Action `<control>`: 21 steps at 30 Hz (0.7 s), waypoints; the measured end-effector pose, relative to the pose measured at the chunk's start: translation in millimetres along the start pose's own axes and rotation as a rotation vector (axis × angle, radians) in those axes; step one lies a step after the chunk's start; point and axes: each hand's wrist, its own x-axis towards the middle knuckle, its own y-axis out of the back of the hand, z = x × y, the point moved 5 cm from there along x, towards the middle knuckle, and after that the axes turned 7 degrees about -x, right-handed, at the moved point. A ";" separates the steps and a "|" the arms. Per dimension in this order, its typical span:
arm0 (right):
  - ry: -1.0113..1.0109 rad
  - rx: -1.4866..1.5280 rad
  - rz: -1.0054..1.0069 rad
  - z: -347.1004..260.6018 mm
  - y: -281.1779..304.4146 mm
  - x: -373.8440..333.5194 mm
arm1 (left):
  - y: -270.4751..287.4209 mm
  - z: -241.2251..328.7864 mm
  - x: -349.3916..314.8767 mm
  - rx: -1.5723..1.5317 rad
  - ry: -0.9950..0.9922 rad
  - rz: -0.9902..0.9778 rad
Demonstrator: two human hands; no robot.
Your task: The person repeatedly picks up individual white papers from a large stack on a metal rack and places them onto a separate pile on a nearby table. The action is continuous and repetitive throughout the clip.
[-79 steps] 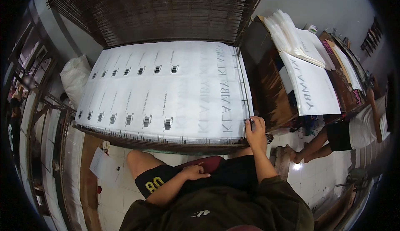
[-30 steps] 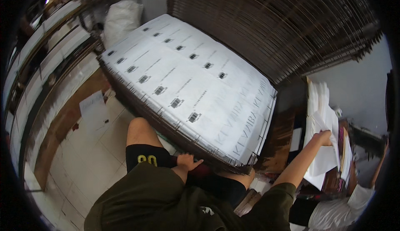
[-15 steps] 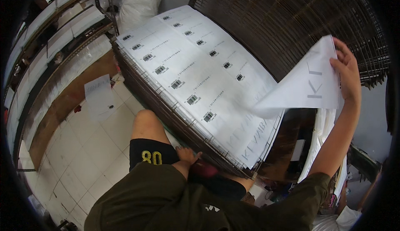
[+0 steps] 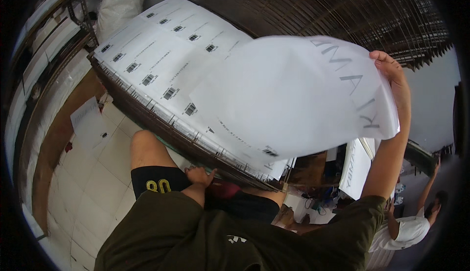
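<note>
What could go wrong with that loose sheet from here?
1. The right hand alone grips the white sheet near one end, while the left hand rests by the lap. The bulging, unsupported middle might fold or crease.
2. It hangs low over the printed sheets, so its near edge may drag and shift them, or smudge them if the ink is wet, which I can't tell.
3. Its far edge might snag the wire racks raised behind.

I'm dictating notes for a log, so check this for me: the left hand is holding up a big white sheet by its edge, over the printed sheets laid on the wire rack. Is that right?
Not quite: the right hand holds up the big white sheet; the head view shows the left hand down low, away from it.
</note>
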 end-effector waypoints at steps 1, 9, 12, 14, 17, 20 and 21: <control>-0.003 0.080 0.110 8.1 5.8 -4.3 | 0.6 0.2 0.0 -0.007 0.008 -0.014; 0.070 0.533 0.226 45.2 30.1 -5.2 | 1.6 0.5 -0.4 0.002 0.071 -0.063; 0.087 0.606 0.346 71.8 44.7 27.1 | 0.5 1.7 1.5 0.024 0.049 -0.010; 0.065 0.632 0.473 85.8 41.6 47.9 | -3.3 -0.6 0.8 0.044 0.031 0.019; 0.000 0.624 0.612 112.3 47.0 81.9 | 4.4 5.0 0.7 0.055 0.039 0.007; -0.051 0.526 0.697 130.4 67.9 113.7 | 1.5 6.2 -0.5 0.081 0.036 0.029; -0.068 0.486 0.714 134.1 76.0 123.0 | -0.6 5.0 -0.3 0.074 0.030 0.046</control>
